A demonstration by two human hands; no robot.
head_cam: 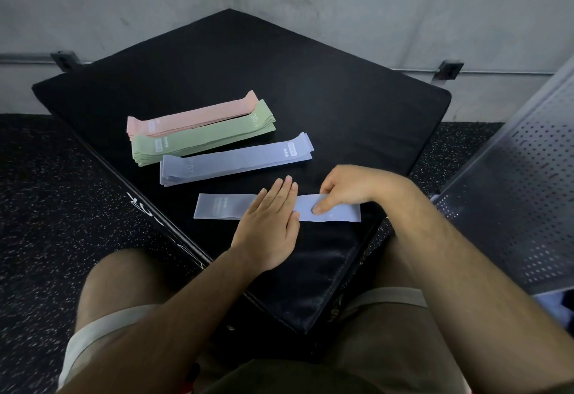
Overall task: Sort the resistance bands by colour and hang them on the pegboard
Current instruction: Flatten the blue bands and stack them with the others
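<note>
Thumb of the right hand point(344, 190) presses down on a single blue band point(217, 207) while that hand's curled fingers hook over the band's far edge, so the strip is pinched between them. The wrist is bent and the forearm comes in from the right. Just left of this grip, the left hand point(270, 225) lies palm down across the same band, its fingers straight and close together, holding the strip flat. Both forearms are bare.

The band is a thin, flat, smooth loop, pale and faintly printed, lying lengthwise on the black pad point(310, 98) with its left end showing past the left hand.

Beyond the grip, farther from the person, 3 stacks lie side by side on the same pad, all angled the same way: a blue stack point(230, 163) nearest, then a green stack point(198, 142), then a pink stack point(192, 117) touching the green one. How many bands each stack holds cannot be told. White print marks show on the top bands.

The pad is square with rounded corners and a matte, leather-like skin. To the right of the grip stands a perforated metal panel point(512, 191). Speckled rubber floor point(46, 207) lies around the pad, and a rough concrete wall point(372, 5) rises behind.
</note>
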